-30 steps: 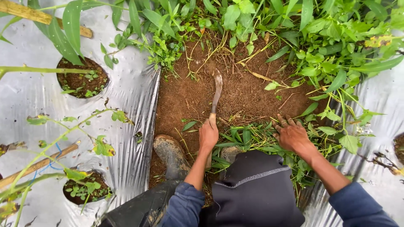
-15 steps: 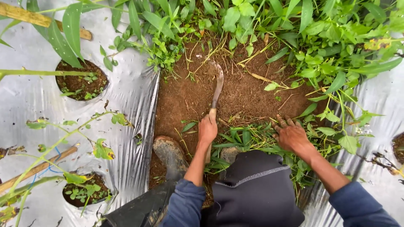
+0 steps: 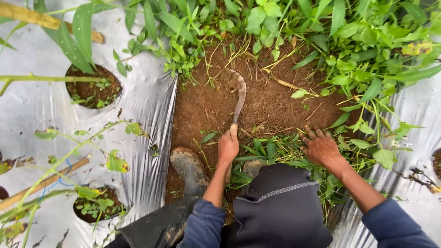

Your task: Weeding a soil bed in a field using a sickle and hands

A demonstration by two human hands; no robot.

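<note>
Your left hand (image 3: 228, 146) grips the sickle (image 3: 239, 100) by its handle, fingers closed around it, with the curved blade lying on the bare soil (image 3: 206, 103) ahead of you. Your right hand (image 3: 320, 148) rests open, fingers spread, on a pile of cut weeds (image 3: 271, 151). Leafy plants (image 3: 358, 50) crowd the far edge and right side of the soil. Silver plastic mulch (image 3: 151, 110) flanks the left, and your muddy boot (image 3: 188, 166) stands beside it. What looks like a second boot toe (image 3: 252, 167) is mostly hidden.
</note>
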